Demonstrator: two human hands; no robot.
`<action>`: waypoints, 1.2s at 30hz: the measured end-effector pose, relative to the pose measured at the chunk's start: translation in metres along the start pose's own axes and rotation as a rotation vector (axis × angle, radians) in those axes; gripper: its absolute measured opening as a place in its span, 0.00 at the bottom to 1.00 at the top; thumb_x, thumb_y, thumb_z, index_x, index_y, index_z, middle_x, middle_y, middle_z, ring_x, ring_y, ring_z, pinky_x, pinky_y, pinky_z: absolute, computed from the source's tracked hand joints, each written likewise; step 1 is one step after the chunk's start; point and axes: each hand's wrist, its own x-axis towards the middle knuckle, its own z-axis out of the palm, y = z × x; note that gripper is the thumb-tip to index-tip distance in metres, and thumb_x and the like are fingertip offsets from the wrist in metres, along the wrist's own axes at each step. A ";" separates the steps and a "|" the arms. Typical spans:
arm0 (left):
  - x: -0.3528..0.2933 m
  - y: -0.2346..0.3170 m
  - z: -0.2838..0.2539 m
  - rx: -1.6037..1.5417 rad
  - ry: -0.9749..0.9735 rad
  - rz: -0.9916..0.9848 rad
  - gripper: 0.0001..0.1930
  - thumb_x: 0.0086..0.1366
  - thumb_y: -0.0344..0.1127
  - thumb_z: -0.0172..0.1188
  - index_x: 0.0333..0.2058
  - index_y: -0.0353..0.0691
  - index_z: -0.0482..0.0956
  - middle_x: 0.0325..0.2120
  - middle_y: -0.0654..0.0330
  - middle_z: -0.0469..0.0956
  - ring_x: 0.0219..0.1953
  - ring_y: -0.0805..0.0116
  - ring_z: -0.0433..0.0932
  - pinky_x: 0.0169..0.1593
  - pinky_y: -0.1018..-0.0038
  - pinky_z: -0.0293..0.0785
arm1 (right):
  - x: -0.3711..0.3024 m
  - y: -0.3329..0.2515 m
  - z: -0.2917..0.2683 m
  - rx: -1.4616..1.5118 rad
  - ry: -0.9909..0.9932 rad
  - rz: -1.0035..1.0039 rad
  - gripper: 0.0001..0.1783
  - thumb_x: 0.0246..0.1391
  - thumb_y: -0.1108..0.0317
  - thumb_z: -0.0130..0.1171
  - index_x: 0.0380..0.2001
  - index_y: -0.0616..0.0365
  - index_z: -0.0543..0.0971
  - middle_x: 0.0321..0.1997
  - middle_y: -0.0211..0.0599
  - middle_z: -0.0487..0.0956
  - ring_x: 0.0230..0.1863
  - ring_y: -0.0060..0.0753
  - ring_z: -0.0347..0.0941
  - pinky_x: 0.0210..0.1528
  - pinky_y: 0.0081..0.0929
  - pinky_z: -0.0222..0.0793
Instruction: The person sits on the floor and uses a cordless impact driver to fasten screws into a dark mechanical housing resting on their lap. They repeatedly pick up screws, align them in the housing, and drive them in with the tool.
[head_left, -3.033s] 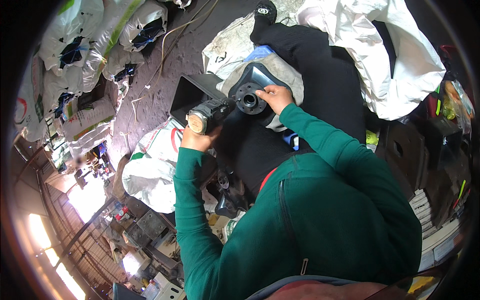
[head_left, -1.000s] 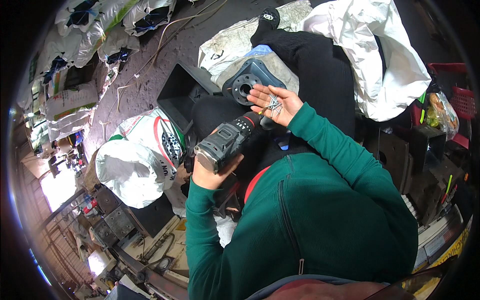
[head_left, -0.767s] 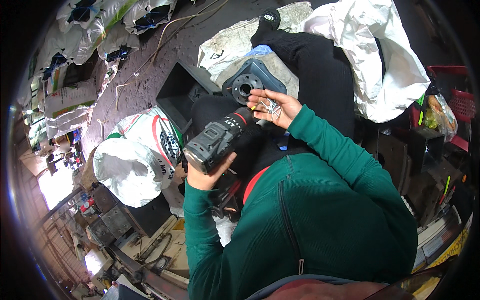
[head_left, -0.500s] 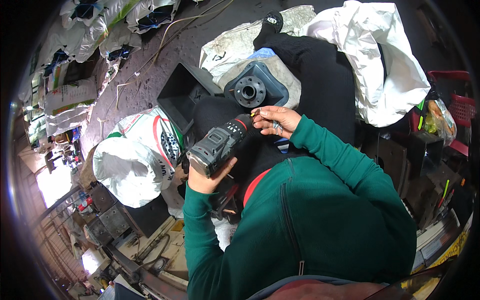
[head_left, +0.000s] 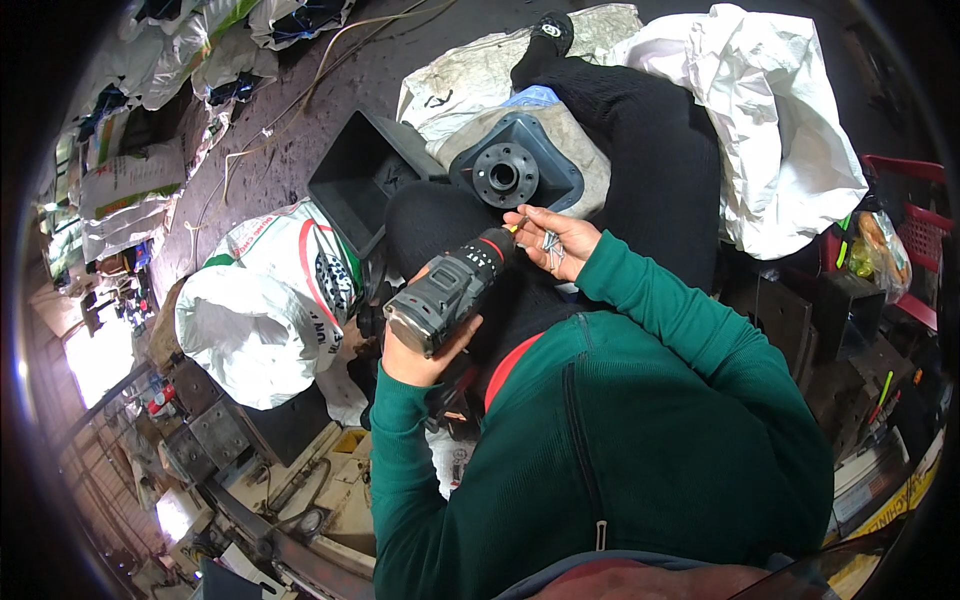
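Observation:
My left hand [head_left: 418, 362] is wrapped round a grey-black cordless drill [head_left: 447, 292], whose chuck with a red ring points up and to the right. At the drill's tip, the thumb and fingertips of my right hand [head_left: 575, 243] pinch near a small yellow-marked bit [head_left: 515, 228]. Several silver screws [head_left: 552, 245] lie against the palm and fingers of that hand. Just beyond the fingers sits a dark grey flanged part [head_left: 548, 186] with a round, holed hub facing up. It rests on pale cloth between my legs. Whether a screw is on the bit cannot be made out.
A dark open bin [head_left: 345, 185] stands left of my knee, with a white sack [head_left: 250, 335], its mouth open, nearer. Another white sack [head_left: 745, 130] lies by my right leg. A red plastic crate [head_left: 920, 235] is at far right, and a cable [head_left: 320, 75] crosses the floor.
The drill has tilted slightly and moved a little right and up toward the right hand. The right hand has turned, showing more of the screws in it.

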 end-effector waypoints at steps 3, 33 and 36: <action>0.005 -0.004 -0.002 0.068 -0.015 0.114 0.30 0.47 0.32 0.70 0.50 0.35 0.71 0.47 0.52 0.75 0.48 0.58 0.76 0.52 0.68 0.71 | 0.002 0.002 0.000 0.046 0.026 0.021 0.10 0.60 0.65 0.52 0.43 0.56 0.72 0.49 0.37 0.76 0.47 0.27 0.75 0.33 0.21 0.80; 0.062 -0.011 -0.029 0.192 -0.203 -0.137 0.27 0.51 0.38 0.67 0.50 0.39 0.72 0.38 0.53 0.79 0.40 0.54 0.79 0.44 0.68 0.75 | 0.051 -0.024 -0.019 -0.617 0.586 -0.544 0.19 0.51 0.53 0.64 0.35 0.59 0.79 0.25 0.26 0.74 0.25 0.14 0.64 0.27 0.16 0.60; 0.078 -0.003 -0.033 0.178 -0.213 -0.042 0.26 0.51 0.38 0.67 0.49 0.39 0.72 0.37 0.53 0.79 0.38 0.53 0.79 0.42 0.67 0.75 | 0.058 -0.022 -0.023 -0.661 0.572 -0.560 0.14 0.52 0.57 0.64 0.32 0.57 0.77 0.17 0.16 0.66 0.14 0.08 0.51 0.15 0.14 0.43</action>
